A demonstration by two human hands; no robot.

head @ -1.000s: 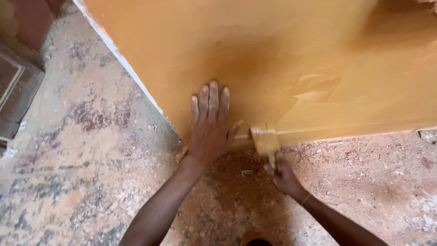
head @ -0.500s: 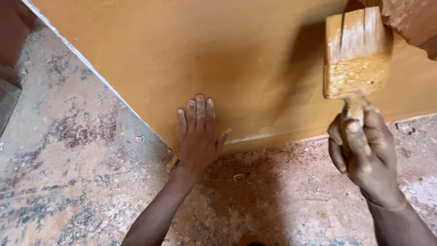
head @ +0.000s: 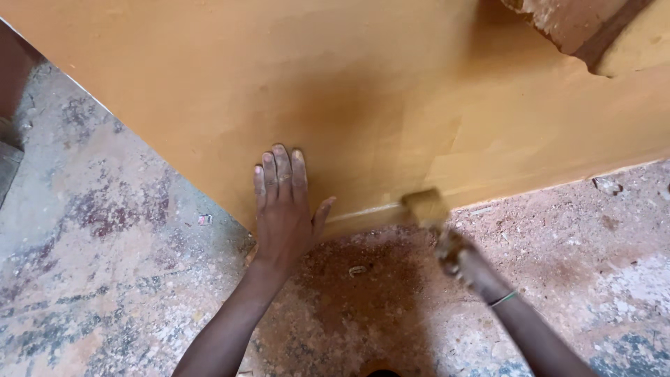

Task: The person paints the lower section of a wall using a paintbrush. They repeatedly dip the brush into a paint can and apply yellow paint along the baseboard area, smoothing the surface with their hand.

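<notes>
My left hand point(head: 283, 209) lies flat, fingers together, against the lower part of an ochre-yellow painted wall point(head: 335, 91), close to its corner edge. My right hand point(head: 460, 262), blurred by motion, grips the handle of a wide paint brush point(head: 426, 206) coated in the same yellow paint. The brush head meets the bottom strip of the wall, just right of my left thumb. A thin band circles my right wrist.
The floor point(head: 118, 279) is rough, stained concrete strewn with dust and grit. An unpainted reddish patch point(head: 565, 21) breaks the wall at the top right. A dark object point(head: 7, 160) sits at the left edge.
The brush, raised high on the right half a second ago, has swung down to the wall's bottom edge. My left hand stays pressed on the wall.
</notes>
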